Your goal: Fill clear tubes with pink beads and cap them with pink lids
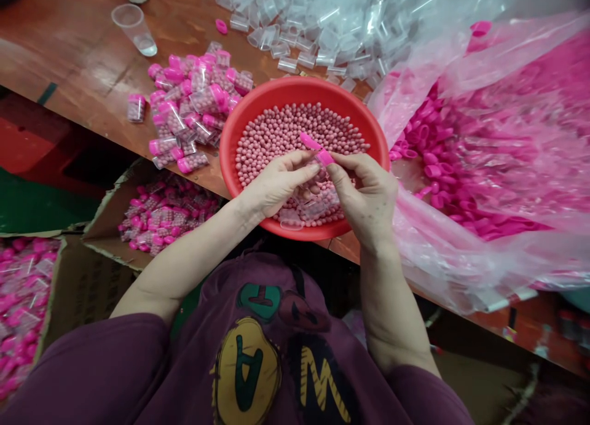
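"Why is everything so close along that table [83,44]?"

"For reach, I'd say. The plastic bag [461,268] of pink caps [431,164] gapes to the person's right, the loose clear tubes [318,26] lie straight ahead, and the red bowl [229,145] sits at the near edge."

"And the heap of capped tubs [193,102]?"

"Left of the bowl, probably so they don't mix with the bare tubes."

"How are the hands?"

"The left hand [288,179] has thumb and fingers closed around a pink-capped tub [325,158]; the right hand [364,188] pinches its cap from the other side. One likely steadies while the other works. The lid [310,141] stands open."

"Where's that tub?"

"Over the bowl, above the pink beads [295,121], perhaps so strays fall back in. Its contents I can't tell; fingers cover them."
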A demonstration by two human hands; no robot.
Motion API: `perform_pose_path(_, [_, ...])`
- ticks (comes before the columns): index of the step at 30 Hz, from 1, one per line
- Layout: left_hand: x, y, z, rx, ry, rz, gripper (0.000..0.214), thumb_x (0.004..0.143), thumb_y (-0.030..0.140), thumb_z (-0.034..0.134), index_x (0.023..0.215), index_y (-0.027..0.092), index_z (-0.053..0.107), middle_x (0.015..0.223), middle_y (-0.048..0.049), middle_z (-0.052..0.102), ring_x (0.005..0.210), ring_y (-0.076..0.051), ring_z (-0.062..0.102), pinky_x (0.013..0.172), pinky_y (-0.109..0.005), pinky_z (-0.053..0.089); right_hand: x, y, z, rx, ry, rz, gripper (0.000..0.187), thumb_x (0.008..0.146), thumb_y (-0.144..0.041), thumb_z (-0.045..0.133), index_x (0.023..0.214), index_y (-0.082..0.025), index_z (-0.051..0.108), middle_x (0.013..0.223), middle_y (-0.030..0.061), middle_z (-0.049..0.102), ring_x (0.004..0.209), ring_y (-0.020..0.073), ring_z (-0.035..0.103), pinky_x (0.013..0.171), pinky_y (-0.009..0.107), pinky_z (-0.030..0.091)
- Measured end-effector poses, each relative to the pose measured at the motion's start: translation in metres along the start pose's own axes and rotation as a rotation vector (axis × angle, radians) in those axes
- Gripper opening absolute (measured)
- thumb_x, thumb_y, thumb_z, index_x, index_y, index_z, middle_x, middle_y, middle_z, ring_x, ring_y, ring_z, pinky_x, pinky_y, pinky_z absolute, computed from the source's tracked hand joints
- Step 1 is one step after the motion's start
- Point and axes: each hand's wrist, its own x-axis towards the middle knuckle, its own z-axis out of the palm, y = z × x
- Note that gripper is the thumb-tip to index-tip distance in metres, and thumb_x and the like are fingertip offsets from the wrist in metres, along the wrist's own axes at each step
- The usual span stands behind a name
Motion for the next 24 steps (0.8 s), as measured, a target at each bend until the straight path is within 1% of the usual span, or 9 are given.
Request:
perform_pose_path(2, [0.0,-0.002,0.0,0.002,0.029,0.007,0.011,0.103,0.018,0.088,0.111,0.019,0.081,0.095,0.0008,0.077,0.074,-0.01,0.068,0.069,-0.021,0.054,-0.002,-0.001,0.001,-0.007,0.002,-0.014,0.026,0.112,-0.054,0.078,0.113,-0.031,0.09,0.105,0.0047,0.088,0.093,0.0249,0.082,0.092,0.044,0.071])
perform_pose_path(5, [-0.001,-0.004,0.003,0.027,0.07,0.059,0.011,0.102,0.016,0.089,0.11,0.02,0.082,0.098,0.0005,0.078,0.078,-0.01,0.068,0.073,-0.02,0.055,-0.004,-0.002,0.002,-0.009,0.013,-0.042,0.026,0.114,-0.053,0.076,0.112,-0.031,0.088,0.106,0.0051,0.088,0.094,0.0258,0.082,0.093,0.045,0.07])
perform_pose_path(9, [-0.004,-0.004,0.008,0.057,0.088,0.111,0.01,0.105,0.009,0.081,0.107,0.019,0.083,0.099,0.0006,0.078,0.079,-0.01,0.065,0.074,-0.02,0.055,-0.006,-0.001,-0.001,-0.04,0.008,-0.124,0.024,0.117,-0.047,0.071,0.111,-0.03,0.087,0.109,0.0067,0.087,0.101,0.0272,0.084,0.099,0.047,0.07])
perform_pose_path(11, [-0.005,-0.003,0.01,0.086,0.085,0.095,0.009,0.106,0.01,0.08,0.105,0.019,0.083,0.098,0.0,0.078,0.081,-0.011,0.065,0.075,-0.021,0.054,-0.005,-0.001,-0.005,-0.041,-0.017,-0.11,0.024,0.116,-0.049,0.071,0.11,-0.031,0.086,0.108,0.0061,0.088,0.1,0.0273,0.084,0.097,0.046,0.071])
perform_pose_path(13, [-0.005,-0.003,0.011,0.102,0.076,0.084,0.008,0.105,0.011,0.083,0.101,0.018,0.082,0.1,-0.001,0.079,0.084,-0.012,0.067,0.077,-0.021,0.054,-0.005,-0.001,-0.006,-0.042,-0.039,-0.053,0.024,0.116,-0.051,0.072,0.109,-0.032,0.086,0.104,0.0043,0.087,0.095,0.0265,0.083,0.09,0.045,0.071])
perform_pose_path(15, [-0.004,-0.003,0.01,0.086,0.065,0.096,0.009,0.103,0.01,0.085,0.099,0.017,0.081,0.103,-0.0013,0.08,0.085,-0.011,0.068,0.078,-0.021,0.054,-0.005,0.0,-0.005,-0.066,-0.023,-0.05,0.022,0.115,-0.05,0.073,0.108,-0.033,0.086,0.104,0.0039,0.087,0.094,0.0266,0.083,0.089,0.045,0.072])
perform_pose_path(19, [-0.003,-0.005,0.008,0.057,0.087,0.108,0.01,0.104,0.008,0.082,0.105,0.018,0.082,0.104,-0.0005,0.08,0.087,-0.011,0.07,0.081,-0.02,0.056,-0.009,0.005,0.001,-0.157,0.046,-0.162,0.02,0.116,-0.043,0.07,0.11,-0.032,0.086,0.112,0.0083,0.087,0.104,0.0293,0.083,0.098,0.05,0.072])
perform_pose_path(21, [-0.003,-0.005,0.008,0.075,0.098,0.098,0.01,0.103,0.008,0.084,0.107,0.018,0.082,0.105,-0.0012,0.081,0.092,-0.013,0.071,0.084,-0.021,0.057,-0.009,0.006,0.002,-0.152,0.041,-0.141,0.02,0.115,-0.045,0.07,0.111,-0.032,0.086,0.111,0.008,0.086,0.104,0.0292,0.083,0.098,0.051,0.072])
perform_pose_path(24, [-0.004,-0.005,0.009,0.104,0.086,0.088,0.008,0.102,0.013,0.087,0.105,0.018,0.082,0.107,-0.002,0.08,0.094,-0.014,0.071,0.082,-0.022,0.056,-0.007,0.006,0.0,-0.058,0.017,-0.045,0.023,0.114,-0.051,0.073,0.108,-0.032,0.086,0.102,0.005,0.085,0.095,0.0267,0.081,0.091,0.046,0.072])
